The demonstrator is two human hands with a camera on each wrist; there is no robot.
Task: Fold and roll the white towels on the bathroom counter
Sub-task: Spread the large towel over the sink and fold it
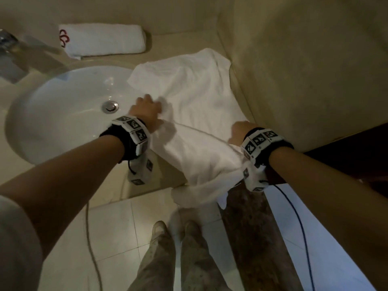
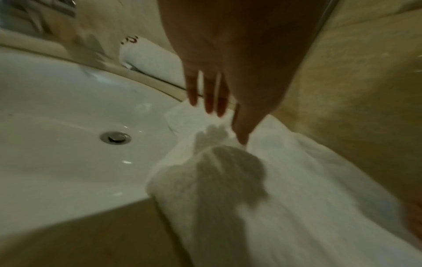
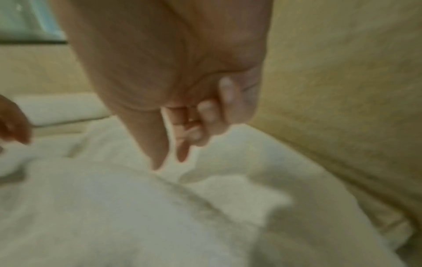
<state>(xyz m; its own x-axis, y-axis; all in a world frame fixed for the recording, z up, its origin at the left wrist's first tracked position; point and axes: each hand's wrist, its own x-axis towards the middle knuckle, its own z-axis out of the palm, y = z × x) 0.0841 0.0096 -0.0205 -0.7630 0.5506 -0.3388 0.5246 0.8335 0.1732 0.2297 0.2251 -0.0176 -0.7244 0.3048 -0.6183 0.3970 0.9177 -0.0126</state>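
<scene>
A person is standing at a bathroom tabletop (image 1: pixel 117 192), looking down at both bare hands working on a white towel (image 1: pixel 197 106). The towel is lying spread and wrinkled on the tabletop between a white sink (image 1: pixel 63 106) on the left and a beige wall (image 1: pixel 304 70) on the right. Its near end is hanging over the front edge toward the tiled floor (image 1: pixel 117 232), and its left edge is spilling slightly over the sink rim.

The left hand (image 1: pixel 147 110) is resting on the towel's left edge beside the sink. In the left wrist view its fingers (image 2: pixel 211 97) are stretched out straight and slightly apart, with the tips touching the cloth, holding nothing. The right hand (image 1: pixel 241 131) is sitting at the towel's right side near the wall. In the right wrist view its fingers (image 3: pixel 205 117) are curling inward while the thumb is pointing down at the cloth; whether they are pinching a fold is unclear.

A second towel (image 1: pixel 105 39), already rolled and showing a red mark at one end, is lying at the back of the tabletop behind the sink, next to a metal tap (image 1: pixel 12 51).

The step in hand appears to be flattening and squaring the spread towel before folding. To do this well, the hanging end likely needs drawing up onto the tabletop, the left edge lifting clear of the sink, and the wrinkles pressing outward with flat palms so the edges are meeting evenly.
</scene>
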